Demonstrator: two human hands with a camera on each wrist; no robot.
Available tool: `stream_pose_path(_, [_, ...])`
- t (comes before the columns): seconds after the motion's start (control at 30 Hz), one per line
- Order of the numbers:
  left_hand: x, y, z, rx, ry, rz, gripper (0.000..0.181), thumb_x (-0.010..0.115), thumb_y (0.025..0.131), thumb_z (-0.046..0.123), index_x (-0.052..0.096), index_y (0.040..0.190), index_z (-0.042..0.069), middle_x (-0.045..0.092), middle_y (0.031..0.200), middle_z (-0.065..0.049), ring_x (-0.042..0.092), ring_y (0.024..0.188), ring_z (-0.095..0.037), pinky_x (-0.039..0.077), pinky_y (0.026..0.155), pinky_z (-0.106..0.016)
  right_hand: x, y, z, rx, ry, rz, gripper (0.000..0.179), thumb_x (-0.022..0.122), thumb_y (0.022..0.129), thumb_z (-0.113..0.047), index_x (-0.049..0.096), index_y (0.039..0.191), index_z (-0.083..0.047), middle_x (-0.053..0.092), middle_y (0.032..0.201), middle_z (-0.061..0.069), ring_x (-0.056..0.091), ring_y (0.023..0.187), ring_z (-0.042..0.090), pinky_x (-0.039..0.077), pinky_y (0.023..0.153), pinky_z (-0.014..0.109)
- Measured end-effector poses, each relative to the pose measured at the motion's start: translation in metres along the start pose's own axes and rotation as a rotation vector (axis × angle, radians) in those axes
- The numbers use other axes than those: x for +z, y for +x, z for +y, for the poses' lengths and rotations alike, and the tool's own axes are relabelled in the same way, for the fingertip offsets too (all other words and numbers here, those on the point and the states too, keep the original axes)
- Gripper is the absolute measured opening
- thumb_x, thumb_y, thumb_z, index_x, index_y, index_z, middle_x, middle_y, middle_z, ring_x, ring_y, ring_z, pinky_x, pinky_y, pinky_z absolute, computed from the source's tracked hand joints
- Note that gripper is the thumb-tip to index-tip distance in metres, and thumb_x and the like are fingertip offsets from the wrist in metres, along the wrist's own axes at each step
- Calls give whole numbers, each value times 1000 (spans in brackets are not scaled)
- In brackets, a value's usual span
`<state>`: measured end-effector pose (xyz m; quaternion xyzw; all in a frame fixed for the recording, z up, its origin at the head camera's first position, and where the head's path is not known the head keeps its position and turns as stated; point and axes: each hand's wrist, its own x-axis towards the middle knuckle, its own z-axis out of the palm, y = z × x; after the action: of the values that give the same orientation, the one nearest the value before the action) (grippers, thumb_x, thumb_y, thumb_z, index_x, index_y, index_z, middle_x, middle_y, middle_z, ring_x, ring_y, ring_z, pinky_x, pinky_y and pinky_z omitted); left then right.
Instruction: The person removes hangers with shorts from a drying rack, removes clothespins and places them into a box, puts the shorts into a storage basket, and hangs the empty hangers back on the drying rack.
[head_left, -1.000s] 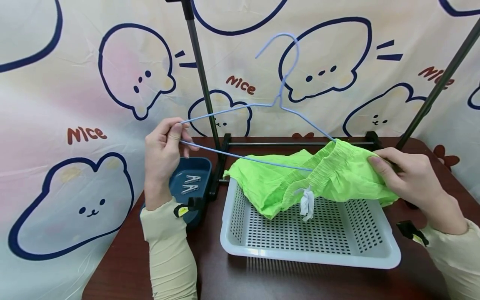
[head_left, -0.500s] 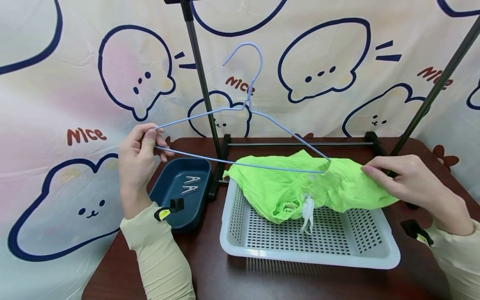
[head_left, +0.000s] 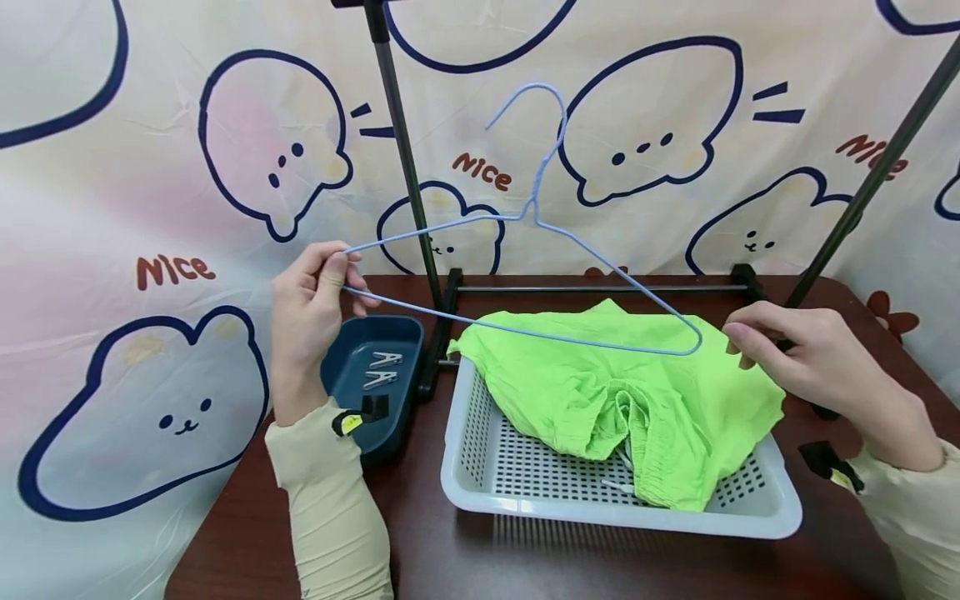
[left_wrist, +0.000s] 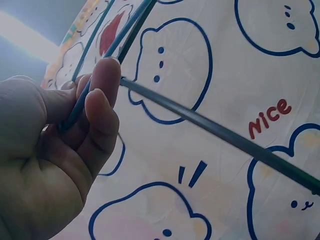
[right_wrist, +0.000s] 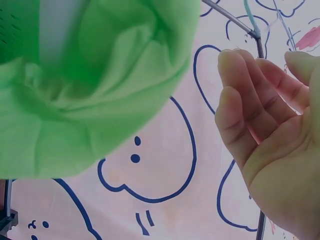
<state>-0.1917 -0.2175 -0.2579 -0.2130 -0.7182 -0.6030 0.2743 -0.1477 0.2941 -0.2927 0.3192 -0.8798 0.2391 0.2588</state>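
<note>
My left hand (head_left: 307, 321) grips one end of a light blue wire clothes hanger (head_left: 577, 340), thumb over the wire. The hanger hangs in the air with its hook up and its far corner bare, overlapping the lime-green shorts (head_left: 540, 392) in the head view. Those shorts lie bunched over a pale grey perforated basket (head_left: 622, 521), their gathered waistband sagging inside and a bit of white drawstring (head_left: 618, 483) showing. At the right, my right hand (head_left: 825, 367) is just beside the cloth with relaxed, slightly bent fingers (right_wrist: 235, 75) and nothing between them.
Left of the basket, a dark blue tray (head_left: 405, 333) holds two clothespins (head_left: 380, 380). Behind stands a dark metal rack, with a left post (head_left: 405, 158), a right post (head_left: 885, 167) and a low crossbar (head_left: 600, 288). A printed curtain backs the brown table (head_left: 480, 567).
The hanger's right corner has come out of the shorts' waistband. My right hand has let go of the shorts, which have dropped onto the basket. My left hand shifted left, then partly back right.
</note>
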Motion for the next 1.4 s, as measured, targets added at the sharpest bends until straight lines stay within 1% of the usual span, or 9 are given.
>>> stream_pose_path(0.13, [11,3,-1,17,37,-13,21,51,101,15,66,108,2,61,76,-3,68,59,-14,55,57,-19,2,3,-1,-6,1,23,20,70,85,1,69,96,-16,62,69,-11,52,65,-10,42,58,11])
stream_pose_path(0.3, [25,5,-3,15,43,-21,22,49,102,15,63,108,0,62,76,-2,69,60,-14,55,58,-21,3,5,-4,56,-15,81,23,71,85,-2,69,107,-10,66,80,-7,52,73,-16,42,62,9])
stream_pose_path(0.43, [36,7,-6,9,42,-32,23,47,103,15,61,108,-2,63,77,1,70,62,-18,56,59,-22,-2,2,-5,112,-35,135,32,69,88,-3,63,119,-3,59,90,-20,49,76,-23,43,59,6])
stream_pose_path(0.53, [43,6,-8,-14,39,-38,23,46,103,17,61,109,-1,63,77,3,70,63,-16,57,60,-23,-5,0,-5,149,-32,140,37,68,88,-2,60,124,-2,49,90,-30,47,75,-24,42,56,6])
stream_pose_path(0.63, [46,4,-8,-22,22,-34,22,46,103,15,60,109,-1,63,77,3,70,62,-13,57,60,-23,-5,0,-5,160,-16,121,37,68,89,-1,59,125,-3,49,89,-29,48,72,-21,43,54,7])
stream_pose_path(0.87, [59,6,-9,8,-12,-86,27,45,104,15,57,113,-9,62,80,3,71,65,-14,58,62,-25,-2,1,-5,114,34,91,35,63,91,3,56,126,-1,54,92,-35,54,68,-16,45,56,7])
stream_pose_path(1.0, [64,4,-12,24,-19,-78,26,45,104,13,56,113,-9,62,79,4,70,63,-10,58,62,-25,-2,2,-7,69,57,91,34,59,93,7,55,126,0,55,90,-33,52,59,-9,45,57,8])
stream_pose_path(1.27, [71,4,-16,59,-61,-83,26,44,104,12,55,112,-9,62,80,1,69,61,-13,58,60,-28,-5,1,-10,-8,220,210,20,57,90,14,62,109,13,63,75,-15,48,47,-4,44,50,10])
stream_pose_path(1.4, [72,5,-16,28,-55,-113,27,44,104,14,56,113,-9,63,80,0,70,62,-13,57,61,-25,-9,-1,-12,-41,201,234,14,59,91,10,63,103,14,62,70,-12,50,46,-5,45,50,9])
